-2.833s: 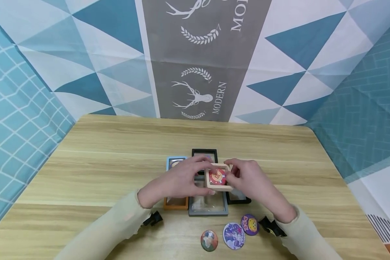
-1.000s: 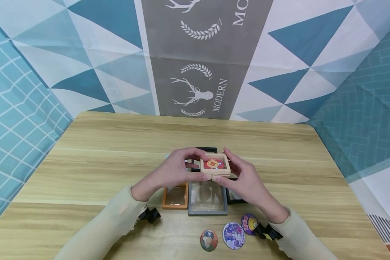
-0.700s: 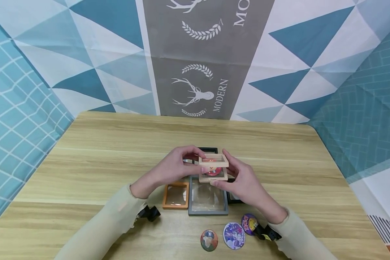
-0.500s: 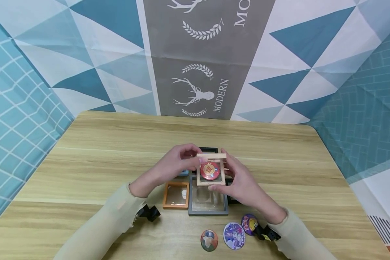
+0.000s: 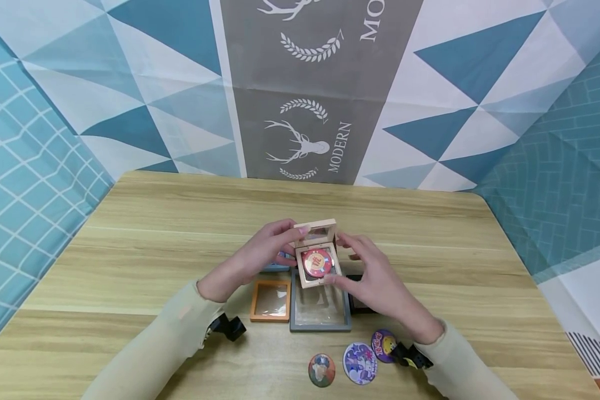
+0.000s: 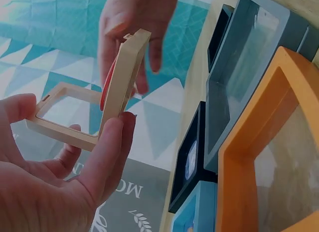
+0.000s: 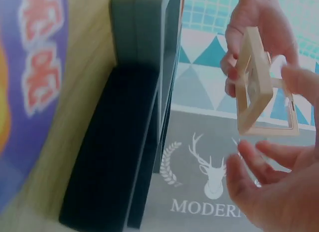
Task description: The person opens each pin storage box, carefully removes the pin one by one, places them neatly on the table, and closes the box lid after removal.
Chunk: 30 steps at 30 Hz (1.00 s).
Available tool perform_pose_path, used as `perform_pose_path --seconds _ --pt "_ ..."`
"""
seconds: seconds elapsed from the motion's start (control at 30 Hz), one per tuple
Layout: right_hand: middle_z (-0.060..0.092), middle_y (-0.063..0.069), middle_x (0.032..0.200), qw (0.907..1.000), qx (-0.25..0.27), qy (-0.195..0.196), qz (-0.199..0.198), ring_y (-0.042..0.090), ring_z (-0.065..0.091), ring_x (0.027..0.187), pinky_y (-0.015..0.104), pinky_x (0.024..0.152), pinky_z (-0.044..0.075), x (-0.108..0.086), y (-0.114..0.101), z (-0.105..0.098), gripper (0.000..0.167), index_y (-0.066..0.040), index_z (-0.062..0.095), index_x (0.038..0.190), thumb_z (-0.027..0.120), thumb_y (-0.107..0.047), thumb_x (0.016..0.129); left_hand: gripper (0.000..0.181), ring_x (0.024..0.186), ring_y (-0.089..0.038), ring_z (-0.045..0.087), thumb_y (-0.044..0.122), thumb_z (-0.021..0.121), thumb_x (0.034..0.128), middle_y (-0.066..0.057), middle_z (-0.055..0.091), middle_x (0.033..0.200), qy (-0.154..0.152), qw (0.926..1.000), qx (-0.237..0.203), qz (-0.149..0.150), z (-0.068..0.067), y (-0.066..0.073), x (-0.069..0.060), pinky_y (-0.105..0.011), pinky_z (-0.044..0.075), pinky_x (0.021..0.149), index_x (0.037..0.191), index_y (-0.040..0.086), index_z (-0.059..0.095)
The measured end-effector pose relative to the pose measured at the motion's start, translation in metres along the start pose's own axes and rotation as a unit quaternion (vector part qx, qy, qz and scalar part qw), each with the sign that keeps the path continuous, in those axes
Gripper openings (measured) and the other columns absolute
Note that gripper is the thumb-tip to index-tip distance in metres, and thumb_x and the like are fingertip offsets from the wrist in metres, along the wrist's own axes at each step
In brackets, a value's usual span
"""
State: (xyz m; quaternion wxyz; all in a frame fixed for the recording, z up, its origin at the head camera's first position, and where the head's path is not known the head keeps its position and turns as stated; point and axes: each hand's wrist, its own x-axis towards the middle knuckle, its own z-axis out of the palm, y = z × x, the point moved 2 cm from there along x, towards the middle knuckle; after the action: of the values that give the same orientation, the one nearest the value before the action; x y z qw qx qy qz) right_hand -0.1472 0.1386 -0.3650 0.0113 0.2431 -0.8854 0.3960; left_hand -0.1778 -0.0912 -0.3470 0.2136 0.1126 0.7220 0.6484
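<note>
A small beige hinged display frame (image 5: 312, 284) stands unfolded above the table, its see-through lid tilted up at the back. A round red badge (image 5: 316, 263) with yellow lettering lies on the clear film of its lower half. My left hand (image 5: 260, 250) grips the frame at the hinge side, thumb on the lid and fingers behind, as the left wrist view shows. My right hand (image 5: 375, 272) is spread at the frame's right side, thumb near its lower right corner. In the right wrist view, the fingers of that hand stand apart from the frame; whether its thumb touches is unclear.
Beneath the hands lie a grey frame (image 5: 320, 326), an orange frame (image 5: 270, 319), a light blue frame (image 5: 276, 268) and black frames (image 6: 185, 164), partly hidden. Nearer the front are a red-green badge (image 5: 322, 370), a lilac badge (image 5: 360, 363) and a purple-yellow badge (image 5: 383, 345).
The beige frame, closed a second ago, has been unfolded, its lid swinging up and back. It has shifted left and tipped towards me. The right hand's fingers have come away from its side.
</note>
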Motion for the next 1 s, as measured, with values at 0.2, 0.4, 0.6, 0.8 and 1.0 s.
perform_pose_path --seconds 0.2,0.4,0.6,0.8,1.0 --pt "0.059 -0.002 0.122 0.9979 -0.04 0.032 -0.04 0.02 0.055 0.11 0.048 0.085 0.051 -0.001 -0.001 -0.002 0.046 -0.014 0.063 0.126 0.078 -0.033 0.087 0.04 0.09 -0.028 0.066 0.04 0.054 0.1002 -0.016 0.061 0.108 -0.009 0.9999 -0.009 -0.008 0.004 -0.005 0.001 -0.047 0.057 0.083 0.1 -0.001 0.053" --pt "0.057 -0.005 0.11 0.9967 -0.072 0.012 -0.034 0.018 0.051 0.103 0.039 0.081 0.047 -0.003 -0.006 0.0 0.043 -0.015 0.068 0.122 0.081 -0.032 0.085 0.038 0.092 -0.026 0.064 0.039 0.054 0.1005 -0.014 0.059 0.11 -0.025 0.9995 0.011 -0.017 0.011 -0.007 0.0 -0.044 0.056 0.085 0.101 0.001 0.052" --pt "0.055 -0.007 0.106 0.9945 -0.099 0.001 -0.037 0.013 0.048 0.102 0.035 0.079 0.046 -0.004 -0.007 0.002 0.037 -0.015 0.072 0.113 0.084 -0.032 0.082 0.039 0.094 -0.026 0.064 0.039 0.054 0.1006 -0.014 0.057 0.111 -0.033 0.9991 0.021 -0.016 0.014 -0.007 -0.001 -0.042 0.056 0.086 0.101 0.001 0.052" --pt "0.058 -0.01 0.103 0.9966 -0.074 0.0 -0.036 0.013 0.053 0.096 0.033 0.075 0.049 -0.004 -0.009 0.001 0.029 -0.019 0.07 0.107 0.084 -0.027 0.082 0.038 0.095 -0.026 0.062 0.039 0.055 0.1002 -0.012 0.056 0.108 -0.033 0.9988 0.033 -0.015 0.013 -0.008 -0.002 -0.04 0.056 0.085 0.1 0.002 0.051" --pt "0.063 -0.012 0.089 0.9996 0.0 -0.003 -0.028 0.007 0.059 0.077 0.026 0.064 0.053 -0.004 -0.01 -0.004 0.017 -0.018 0.069 0.101 0.079 -0.015 0.087 0.043 0.098 -0.033 0.065 0.041 0.055 0.1003 -0.014 0.062 0.109 -0.035 0.9987 0.034 -0.015 0.01 -0.01 0.0 -0.042 0.056 0.086 0.109 -0.001 0.056"
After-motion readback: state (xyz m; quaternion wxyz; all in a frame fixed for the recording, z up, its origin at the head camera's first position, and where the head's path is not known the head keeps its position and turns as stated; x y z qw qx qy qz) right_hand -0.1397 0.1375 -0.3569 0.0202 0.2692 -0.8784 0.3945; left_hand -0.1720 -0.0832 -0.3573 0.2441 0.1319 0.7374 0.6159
